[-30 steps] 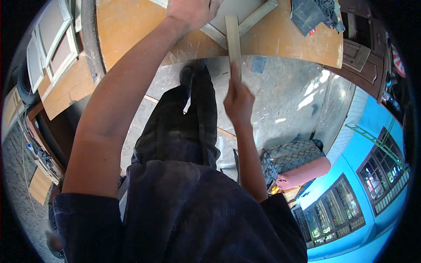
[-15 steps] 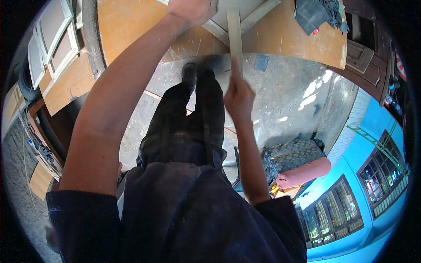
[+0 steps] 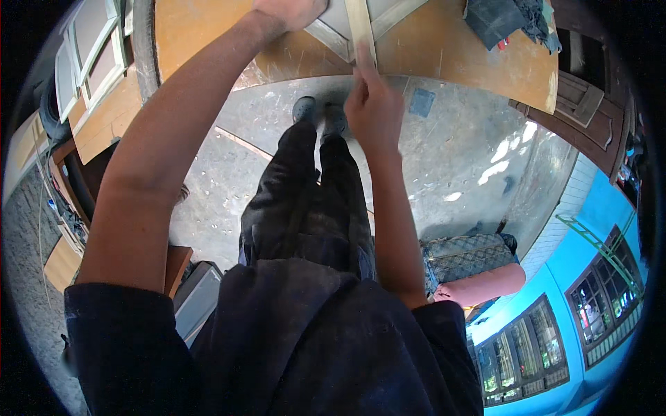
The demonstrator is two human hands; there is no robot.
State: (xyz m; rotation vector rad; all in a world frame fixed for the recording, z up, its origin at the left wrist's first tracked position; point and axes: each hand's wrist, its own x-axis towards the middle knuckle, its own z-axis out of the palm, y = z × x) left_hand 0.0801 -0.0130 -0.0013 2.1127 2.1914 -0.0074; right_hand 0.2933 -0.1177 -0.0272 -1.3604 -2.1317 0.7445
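At the top, my left hand (image 3: pixel 290 12) rests by a pale wood-framed grey panel (image 3: pixel 326 38) on a scratched ochre board (image 3: pixel 208 48); its fingertips are cut off by the frame's edge. My right hand (image 3: pixel 373 109) is closed on the lower part of a pale wooden strip (image 3: pixel 360 24), with the index finger stretched along it. The strip lies over the point where two pieces of the panel's frame meet, and its upper end is out of view.
Dark scraps (image 3: pixel 503 24) lie at the board's right end. White frames (image 3: pixel 94 52) lean at the left. On the concrete floor (image 3: pixel 465 173) are a quilted dark bundle (image 3: pixel 465 253) and a pink roll (image 3: pixel 479 284). A brown carved door (image 3: pixel 583 132) stands at the right.
My right hand has moved upward with the strip, whose top end has passed out of view. My left hand and arm sit slightly farther left and higher in the picture.
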